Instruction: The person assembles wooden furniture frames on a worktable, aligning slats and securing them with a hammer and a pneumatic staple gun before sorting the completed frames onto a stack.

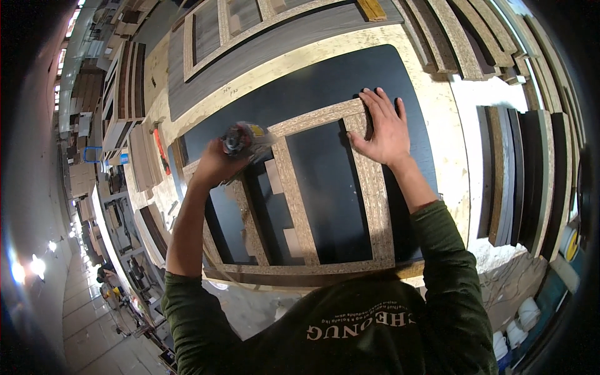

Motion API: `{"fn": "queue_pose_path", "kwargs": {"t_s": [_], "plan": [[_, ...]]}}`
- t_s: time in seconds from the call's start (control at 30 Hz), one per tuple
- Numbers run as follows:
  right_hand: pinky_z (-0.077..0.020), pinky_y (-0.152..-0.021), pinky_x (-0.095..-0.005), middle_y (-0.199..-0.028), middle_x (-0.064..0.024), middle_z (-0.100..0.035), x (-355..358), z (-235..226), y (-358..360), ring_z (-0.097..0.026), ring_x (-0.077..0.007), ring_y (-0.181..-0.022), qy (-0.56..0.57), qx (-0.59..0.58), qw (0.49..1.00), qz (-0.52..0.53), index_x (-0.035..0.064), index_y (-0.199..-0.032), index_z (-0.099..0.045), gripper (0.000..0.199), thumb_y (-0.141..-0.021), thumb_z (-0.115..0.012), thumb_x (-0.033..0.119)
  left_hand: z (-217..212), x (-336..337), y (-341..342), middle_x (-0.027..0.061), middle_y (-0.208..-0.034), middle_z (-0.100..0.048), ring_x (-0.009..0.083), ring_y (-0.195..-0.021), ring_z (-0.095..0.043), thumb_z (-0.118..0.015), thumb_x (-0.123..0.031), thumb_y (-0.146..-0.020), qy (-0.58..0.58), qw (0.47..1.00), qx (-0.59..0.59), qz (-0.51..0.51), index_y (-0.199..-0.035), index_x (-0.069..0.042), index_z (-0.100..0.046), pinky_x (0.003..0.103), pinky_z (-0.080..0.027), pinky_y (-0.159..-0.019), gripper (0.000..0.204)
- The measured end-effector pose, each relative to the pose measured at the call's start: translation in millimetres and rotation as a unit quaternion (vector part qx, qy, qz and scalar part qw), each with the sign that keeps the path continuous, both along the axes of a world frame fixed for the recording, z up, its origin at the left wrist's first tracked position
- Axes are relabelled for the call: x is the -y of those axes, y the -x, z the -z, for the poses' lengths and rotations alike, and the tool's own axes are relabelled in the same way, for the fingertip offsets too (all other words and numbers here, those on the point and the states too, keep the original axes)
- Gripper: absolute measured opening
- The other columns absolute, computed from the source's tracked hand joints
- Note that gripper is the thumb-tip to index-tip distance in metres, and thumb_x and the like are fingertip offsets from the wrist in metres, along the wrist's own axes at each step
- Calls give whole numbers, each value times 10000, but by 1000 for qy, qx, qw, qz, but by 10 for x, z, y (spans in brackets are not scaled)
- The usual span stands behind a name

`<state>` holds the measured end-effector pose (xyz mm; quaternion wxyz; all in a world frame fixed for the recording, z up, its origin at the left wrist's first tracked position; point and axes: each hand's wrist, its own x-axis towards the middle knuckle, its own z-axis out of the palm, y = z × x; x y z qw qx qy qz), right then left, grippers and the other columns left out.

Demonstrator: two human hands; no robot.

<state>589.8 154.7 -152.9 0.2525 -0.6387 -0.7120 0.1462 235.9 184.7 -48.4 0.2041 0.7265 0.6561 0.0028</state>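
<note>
A frame of chipboard strips (300, 194) lies on a black panel (325, 94) on the workbench. My left hand (215, 164) grips a nail gun (245, 140) with a grey and red body, its nose down near the frame's upper left strip. My right hand (384, 128) lies flat, fingers spread, on the frame's upper right corner. Small loose chipboard blocks (273, 176) lie inside the frame between its uprights.
A second frame on a grey wood-grain panel (262, 44) lies farther back. Stacks of chipboard and dark strips (519, 175) stand on edge at the right. Shelves with boards (125, 87) are at the left. White tubs (525, 319) sit at the lower right.
</note>
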Motion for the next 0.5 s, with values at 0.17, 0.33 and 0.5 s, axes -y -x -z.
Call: {"fn": "queue_pose_path", "kwargs": {"t_s": [0.17,0.33,0.5], "plan": [[-148,-1120,-496,-1392,-59,-405,9,5,-27,-290,-232,-1350,11,-2,1000,5,134,-1332,-410,764,-677,-628,460,-151,-23,-235,145,-883,-669,239,-819,-645,-757,-212,-696,120,984,110,-77,-1000,5,-614,334,-492,-728,400],[-139,-1124,-490,-1396,-59,-400,15,9,-35,-284,-231,-1353,12,-4,1000,5,131,-1335,-404,767,-680,-625,463,-322,-17,-420,123,-892,-670,194,-800,-628,-755,-196,-700,158,976,63,-135,-998,1,-617,326,-491,-739,382],[-143,-1121,-493,-1388,-70,-409,18,9,-12,-285,-237,-1351,6,-12,1000,1,125,-1330,-410,751,-694,-610,470,-152,-26,-303,102,-814,-661,156,-714,-590,-744,-177,-697,95,981,159,-50,-963,10,-614,323,-483,-691,350]]}}
